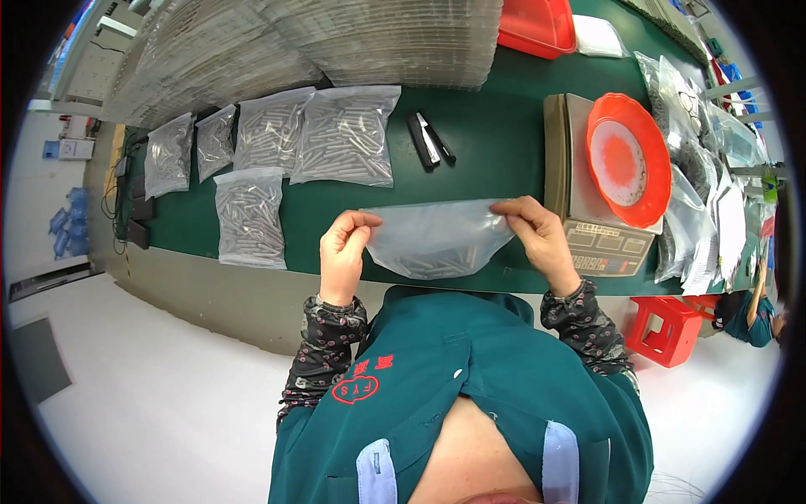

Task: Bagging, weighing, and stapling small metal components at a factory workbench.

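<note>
Your left hand (344,252) is raised in front of your chest, knuckles up, with thumb and fingers pinched on the left top corner of a clear plastic bag (437,239). Your right hand (541,239) mirrors it, pinching the right top corner, so both hands are clamped on the bag and stretch its upper edge into a straight line between them. Patterned dark sleeves (323,349) cover both forearms.

The bag is thin, cloudy and soft. It hangs below your grips in a rounded pouch, just above the near edge of the green table (495,143). A small heap of slim grey metal pins (437,267) lies in its bottom, well under your fingertips.

Beyond your left hand, five filled bags (344,134) of the same pins lie flat on the table, their film wrinkled and shiny. Just past your right hand sits a boxy beige scale (579,185) with a round orange dish (628,160) on it. Between the two grips and farther away lie dark flat tools (428,141), and behind them a stack of clear ribbed trays (378,38).
</note>
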The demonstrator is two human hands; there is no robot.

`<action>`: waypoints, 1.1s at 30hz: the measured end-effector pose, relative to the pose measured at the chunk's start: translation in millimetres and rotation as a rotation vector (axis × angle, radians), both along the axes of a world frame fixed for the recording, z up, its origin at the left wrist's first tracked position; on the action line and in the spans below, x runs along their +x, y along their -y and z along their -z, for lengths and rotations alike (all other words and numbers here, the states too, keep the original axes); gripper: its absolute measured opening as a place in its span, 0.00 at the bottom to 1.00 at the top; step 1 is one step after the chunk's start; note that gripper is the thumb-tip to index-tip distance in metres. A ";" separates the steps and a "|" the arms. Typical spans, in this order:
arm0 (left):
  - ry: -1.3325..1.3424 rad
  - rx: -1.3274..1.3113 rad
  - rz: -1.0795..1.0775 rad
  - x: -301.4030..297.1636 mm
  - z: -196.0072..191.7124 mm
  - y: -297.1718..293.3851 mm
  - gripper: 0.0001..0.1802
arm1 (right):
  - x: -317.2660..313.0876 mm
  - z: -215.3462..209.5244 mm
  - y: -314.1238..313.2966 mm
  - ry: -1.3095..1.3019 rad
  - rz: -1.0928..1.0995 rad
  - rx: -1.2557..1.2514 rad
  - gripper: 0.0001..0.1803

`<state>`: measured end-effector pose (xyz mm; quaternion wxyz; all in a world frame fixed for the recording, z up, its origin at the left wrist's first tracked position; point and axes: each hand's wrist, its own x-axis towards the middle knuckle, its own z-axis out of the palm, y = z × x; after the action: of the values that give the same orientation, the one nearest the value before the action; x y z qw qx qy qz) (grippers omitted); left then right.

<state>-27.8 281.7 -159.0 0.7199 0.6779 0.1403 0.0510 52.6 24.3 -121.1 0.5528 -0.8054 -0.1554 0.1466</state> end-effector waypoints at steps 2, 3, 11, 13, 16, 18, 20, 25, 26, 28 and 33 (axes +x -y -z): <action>-0.010 -0.015 -0.016 -2.8 -5.2 2.4 0.07 | 0.2 -7.6 -1.5 -0.012 -0.035 -0.014 0.13; -0.030 0.008 -0.013 -3.6 -7.9 3.3 0.07 | 0.0 -10.4 -1.9 -0.020 -0.062 -0.028 0.14; 0.031 0.272 -0.014 -6.5 -14.5 0.9 0.10 | -4.0 -13.4 -0.3 0.226 -0.032 -0.158 0.15; 0.160 0.413 -0.011 -5.6 -12.3 0.3 0.09 | -5.1 -10.8 -0.1 0.300 -0.026 -0.189 0.15; 0.185 0.492 0.038 -5.8 -14.9 -2.4 0.09 | -5.1 -7.7 1.2 0.379 -0.012 -0.212 0.13; 0.207 0.521 0.041 -6.1 -14.5 -3.7 0.07 | -5.9 -9.9 1.0 0.400 -0.013 -0.233 0.09; 0.230 0.549 0.045 -5.1 -15.8 -4.3 0.06 | -6.4 -11.4 2.6 0.399 -0.021 -0.256 0.08; 0.215 0.475 0.070 -4.1 -10.7 -6.6 0.03 | -3.7 -11.0 4.7 0.455 -0.058 -0.238 0.03; 0.215 0.474 0.071 -3.8 -9.7 -8.3 0.03 | -3.6 -7.1 8.1 0.104 -0.029 -0.171 0.03; -0.148 0.126 0.174 -3.7 -8.2 -12.5 0.04 | -4.6 -0.9 9.4 -0.247 0.002 -0.100 0.04; -0.195 -0.048 0.130 -1.2 -11.6 -11.3 0.03 | -11.4 9.7 4.1 -0.298 0.170 0.298 0.05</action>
<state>-29.0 293.0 -147.5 0.7208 0.6698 0.1663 -0.0653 41.2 20.1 -130.7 0.6929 -0.6944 -0.0233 0.1924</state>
